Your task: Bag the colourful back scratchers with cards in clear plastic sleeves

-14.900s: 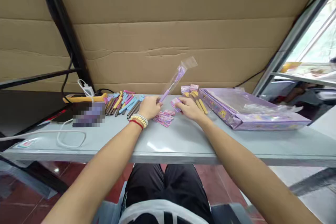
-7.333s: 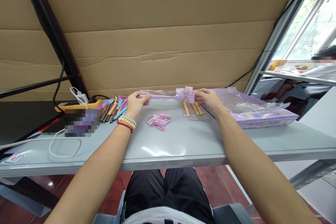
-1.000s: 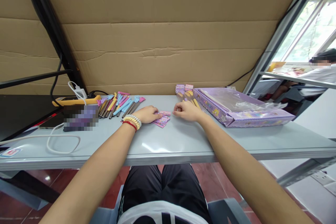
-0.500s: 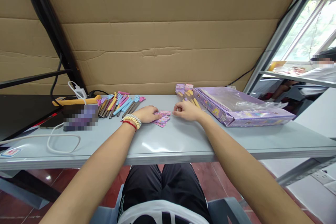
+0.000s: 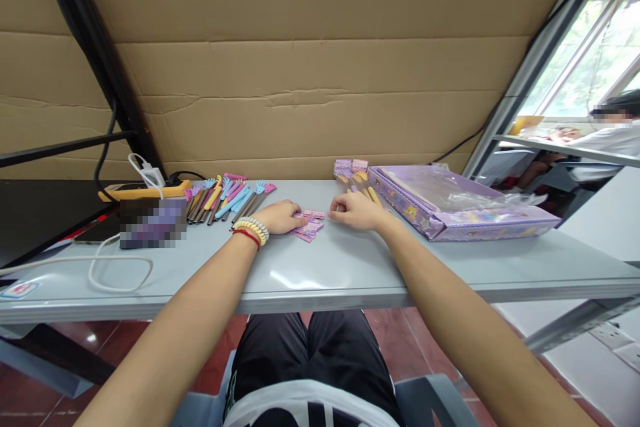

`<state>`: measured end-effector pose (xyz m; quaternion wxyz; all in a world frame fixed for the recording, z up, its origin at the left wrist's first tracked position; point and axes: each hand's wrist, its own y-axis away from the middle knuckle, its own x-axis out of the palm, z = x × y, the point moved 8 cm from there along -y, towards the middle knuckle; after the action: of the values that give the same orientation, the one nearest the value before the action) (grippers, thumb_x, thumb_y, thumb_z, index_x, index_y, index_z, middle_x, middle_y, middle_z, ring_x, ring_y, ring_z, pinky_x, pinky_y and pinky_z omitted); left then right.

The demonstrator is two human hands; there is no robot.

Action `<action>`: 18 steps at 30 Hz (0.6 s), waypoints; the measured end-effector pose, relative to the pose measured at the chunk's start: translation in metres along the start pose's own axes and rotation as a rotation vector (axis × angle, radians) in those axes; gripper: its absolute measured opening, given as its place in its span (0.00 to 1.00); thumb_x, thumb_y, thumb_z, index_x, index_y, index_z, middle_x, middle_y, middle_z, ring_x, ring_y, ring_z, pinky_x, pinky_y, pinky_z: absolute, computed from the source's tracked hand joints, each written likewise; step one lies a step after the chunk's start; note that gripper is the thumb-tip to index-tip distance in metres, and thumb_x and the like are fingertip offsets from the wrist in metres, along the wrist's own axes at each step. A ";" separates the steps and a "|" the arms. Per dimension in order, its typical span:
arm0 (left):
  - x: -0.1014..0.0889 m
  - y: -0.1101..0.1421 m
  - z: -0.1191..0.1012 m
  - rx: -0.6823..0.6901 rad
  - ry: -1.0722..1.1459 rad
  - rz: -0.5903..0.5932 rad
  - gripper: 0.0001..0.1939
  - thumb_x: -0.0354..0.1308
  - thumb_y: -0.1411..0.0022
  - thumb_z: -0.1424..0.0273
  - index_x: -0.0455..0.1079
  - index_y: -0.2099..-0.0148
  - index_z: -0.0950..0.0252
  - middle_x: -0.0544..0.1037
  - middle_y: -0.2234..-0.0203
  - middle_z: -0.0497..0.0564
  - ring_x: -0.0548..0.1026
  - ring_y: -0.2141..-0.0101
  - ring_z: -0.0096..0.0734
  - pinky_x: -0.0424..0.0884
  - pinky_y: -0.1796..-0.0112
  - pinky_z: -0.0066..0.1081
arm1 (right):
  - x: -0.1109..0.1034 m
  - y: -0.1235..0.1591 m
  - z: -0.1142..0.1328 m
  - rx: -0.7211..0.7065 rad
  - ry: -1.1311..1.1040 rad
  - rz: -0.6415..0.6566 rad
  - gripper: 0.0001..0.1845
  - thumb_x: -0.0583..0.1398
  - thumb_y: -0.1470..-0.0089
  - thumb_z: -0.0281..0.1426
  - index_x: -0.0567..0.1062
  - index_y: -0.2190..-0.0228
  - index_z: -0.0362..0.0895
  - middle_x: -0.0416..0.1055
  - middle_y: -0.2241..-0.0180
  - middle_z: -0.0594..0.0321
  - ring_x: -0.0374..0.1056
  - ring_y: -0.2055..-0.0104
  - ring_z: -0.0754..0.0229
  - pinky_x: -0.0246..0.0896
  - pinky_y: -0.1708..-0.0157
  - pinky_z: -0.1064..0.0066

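Observation:
My left hand (image 5: 280,216) rests on the grey table (image 5: 350,267) with its fingers curled and its fingertips on a small pile of pink cards (image 5: 309,228). A hand's width to the right lies my right hand (image 5: 358,211), loosely closed, thumb against forefinger, with nothing visible in it. Just beyond the right hand are bagged yellow sticks with card headers (image 5: 354,173). A heap of loose coloured hand-shaped sticks (image 5: 227,196) lies to the left of my left hand.
A flat purple box (image 5: 440,220) with clear bags on it stands at the right. On the left are a phone (image 5: 147,221), a yellow power strip (image 5: 145,191) and a white cable (image 5: 117,273). A cardboard wall (image 5: 300,80) backs the table. Another person sits far right.
Nothing has moved in the last second. Earlier, both hands held a purple stick in a clear bag and fixed a card to it; that stick is now out of my hands.

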<state>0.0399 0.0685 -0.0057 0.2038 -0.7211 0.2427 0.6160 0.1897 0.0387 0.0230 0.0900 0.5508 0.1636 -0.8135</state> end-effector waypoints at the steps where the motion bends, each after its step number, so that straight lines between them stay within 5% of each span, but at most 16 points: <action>1: 0.000 0.000 0.000 0.000 0.002 0.000 0.32 0.43 0.39 0.50 0.68 0.45 0.68 0.72 0.48 0.61 0.69 0.49 0.42 0.62 0.49 0.33 | 0.000 0.000 0.000 -0.003 0.000 0.001 0.10 0.58 0.48 0.35 0.74 0.71 0.41 0.72 0.73 0.62 0.64 0.72 0.64 0.51 0.73 0.74; 11: -0.001 0.000 -0.001 -0.008 0.002 0.003 0.31 0.43 0.39 0.50 0.68 0.45 0.67 0.72 0.48 0.61 0.69 0.49 0.42 0.62 0.48 0.33 | -0.002 -0.001 0.000 -0.023 -0.002 -0.026 0.10 0.58 0.49 0.36 0.75 0.71 0.41 0.72 0.75 0.62 0.63 0.73 0.64 0.51 0.73 0.74; 18: -0.001 0.000 -0.001 -0.006 0.030 0.003 0.32 0.44 0.39 0.50 0.67 0.45 0.69 0.71 0.48 0.61 0.70 0.49 0.43 0.62 0.48 0.34 | -0.032 0.004 -0.010 -0.041 -0.141 -0.325 0.10 0.57 0.52 0.35 0.73 0.74 0.41 0.69 0.78 0.63 0.62 0.75 0.63 0.53 0.72 0.72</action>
<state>0.0403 0.0678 -0.0047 0.1971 -0.7305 0.2449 0.6063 0.2119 0.0380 0.0490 -0.0203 0.4568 0.2604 -0.8504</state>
